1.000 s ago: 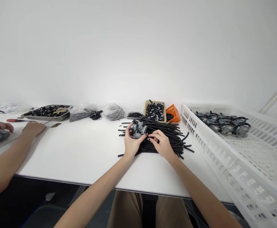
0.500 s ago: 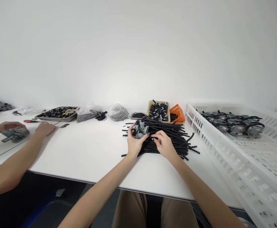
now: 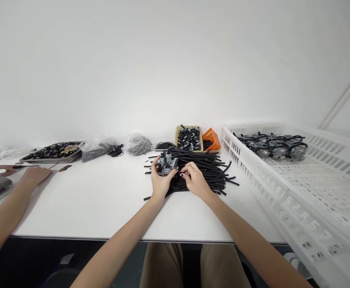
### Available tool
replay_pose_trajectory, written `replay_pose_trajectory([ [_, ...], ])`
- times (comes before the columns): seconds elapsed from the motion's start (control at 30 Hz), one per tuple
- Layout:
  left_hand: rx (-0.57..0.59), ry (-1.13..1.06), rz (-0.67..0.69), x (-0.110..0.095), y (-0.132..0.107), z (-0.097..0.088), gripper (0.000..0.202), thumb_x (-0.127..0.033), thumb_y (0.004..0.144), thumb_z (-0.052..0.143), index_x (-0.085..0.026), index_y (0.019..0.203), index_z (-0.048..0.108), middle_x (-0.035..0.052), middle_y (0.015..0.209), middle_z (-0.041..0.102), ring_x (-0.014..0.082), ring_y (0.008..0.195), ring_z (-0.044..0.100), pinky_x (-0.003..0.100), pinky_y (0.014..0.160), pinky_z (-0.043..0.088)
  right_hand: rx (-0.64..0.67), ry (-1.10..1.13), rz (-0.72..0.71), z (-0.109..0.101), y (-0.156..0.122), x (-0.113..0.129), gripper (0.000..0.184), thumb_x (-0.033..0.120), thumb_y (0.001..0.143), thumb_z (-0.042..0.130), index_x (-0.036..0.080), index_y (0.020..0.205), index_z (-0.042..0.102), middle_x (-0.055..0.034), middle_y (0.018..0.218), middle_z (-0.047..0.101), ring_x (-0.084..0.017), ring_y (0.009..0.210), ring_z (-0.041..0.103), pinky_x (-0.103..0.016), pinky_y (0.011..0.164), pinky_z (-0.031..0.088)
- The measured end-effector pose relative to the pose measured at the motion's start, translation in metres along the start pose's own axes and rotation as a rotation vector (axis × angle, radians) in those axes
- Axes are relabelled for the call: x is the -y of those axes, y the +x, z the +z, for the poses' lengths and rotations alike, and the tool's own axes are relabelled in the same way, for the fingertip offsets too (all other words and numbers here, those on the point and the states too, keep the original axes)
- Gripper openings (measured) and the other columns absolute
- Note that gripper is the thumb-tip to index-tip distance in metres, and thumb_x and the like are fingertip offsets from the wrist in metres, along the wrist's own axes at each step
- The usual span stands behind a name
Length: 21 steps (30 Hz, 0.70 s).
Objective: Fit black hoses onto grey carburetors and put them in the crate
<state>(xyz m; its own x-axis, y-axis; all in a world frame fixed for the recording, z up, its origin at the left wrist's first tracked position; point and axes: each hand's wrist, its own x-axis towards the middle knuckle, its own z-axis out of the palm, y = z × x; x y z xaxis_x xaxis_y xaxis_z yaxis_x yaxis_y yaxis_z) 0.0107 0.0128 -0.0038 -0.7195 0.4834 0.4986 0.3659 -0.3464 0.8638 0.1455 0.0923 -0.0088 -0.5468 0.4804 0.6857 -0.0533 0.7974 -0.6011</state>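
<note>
My left hand (image 3: 160,182) is closed around a grey metal carburetor (image 3: 167,162), with the thumb along its near right side. A short black elbow hose sticks up from its top. Close beside the carburetor's right side, my right hand (image 3: 196,180) has its thumb and fingers pinched together. Something small and dark seems to be between those fingertips, but I cannot make out what. Both hands are above a pile of black rubber hoses (image 3: 207,168) lying on the white table (image 3: 103,200).
A white crate (image 3: 253,176) with several carburetors (image 3: 275,146) stands at right. Behind the hoses are a yellow basket (image 3: 177,132) and an orange basket (image 3: 216,140). Bags of small parts (image 3: 138,145) and a metal tray (image 3: 53,160) lie left. A co-worker's hands (image 3: 37,174) are at far left.
The view has swung right, so everything sits further left. My hands keep the same hold beside each other. At far left, a co-worker's hand has come to the red-handled tool, whose handle is now hidden.
</note>
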Motion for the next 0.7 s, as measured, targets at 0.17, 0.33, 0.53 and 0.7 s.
replay_pose_trajectory([
  [0.17,0.011,-0.03,0.016,-0.0029,-0.0007,-0.0006,0.073,-0.026,0.065,0.082,-0.026,0.13,0.051,0.006,0.123,0.061,0.0223,0.109,0.06,0.037,0.099,0.045,-0.042,0.079,-0.066,0.0006,-0.0007,0.0038,0.015,0.008,0.085,0.048,0.02,0.089,0.055,-0.0057,0.096,0.052,-0.016,0.08,0.057,-0.032,0.076,0.053],
  [0.33,0.049,-0.081,-0.015,-0.0044,-0.0018,-0.0011,0.072,-0.028,0.067,0.081,-0.027,0.132,0.049,0.0058,0.121,0.062,0.0223,0.109,0.061,0.038,0.1,0.045,-0.094,0.138,-0.087,0.0025,-0.0018,0.005,0.014,0.008,0.085,0.05,0.021,0.086,0.056,-0.0046,0.092,0.052,-0.016,0.079,0.057,-0.03,0.071,0.053],
  [0.53,0.034,-0.084,0.014,-0.0052,-0.0026,-0.0004,0.071,-0.028,0.067,0.082,-0.026,0.13,0.05,0.0059,0.122,0.061,0.0226,0.111,0.06,0.038,0.101,0.044,-0.136,0.187,-0.102,0.0058,-0.0023,0.0023,0.009,0.013,0.087,0.053,0.021,0.085,0.058,-0.0045,0.09,0.051,-0.016,0.079,0.056,-0.029,0.069,0.053],
  [0.7,0.042,-0.086,0.018,-0.0035,-0.0024,-0.0017,0.073,-0.03,0.067,0.083,-0.025,0.131,0.048,0.0073,0.125,0.06,0.0238,0.113,0.058,0.04,0.103,0.042,-0.152,0.187,-0.087,0.0072,-0.0042,0.0013,0.006,0.019,0.09,0.055,0.021,0.085,0.058,-0.0048,0.09,0.051,-0.018,0.083,0.056,-0.031,0.071,0.053],
])
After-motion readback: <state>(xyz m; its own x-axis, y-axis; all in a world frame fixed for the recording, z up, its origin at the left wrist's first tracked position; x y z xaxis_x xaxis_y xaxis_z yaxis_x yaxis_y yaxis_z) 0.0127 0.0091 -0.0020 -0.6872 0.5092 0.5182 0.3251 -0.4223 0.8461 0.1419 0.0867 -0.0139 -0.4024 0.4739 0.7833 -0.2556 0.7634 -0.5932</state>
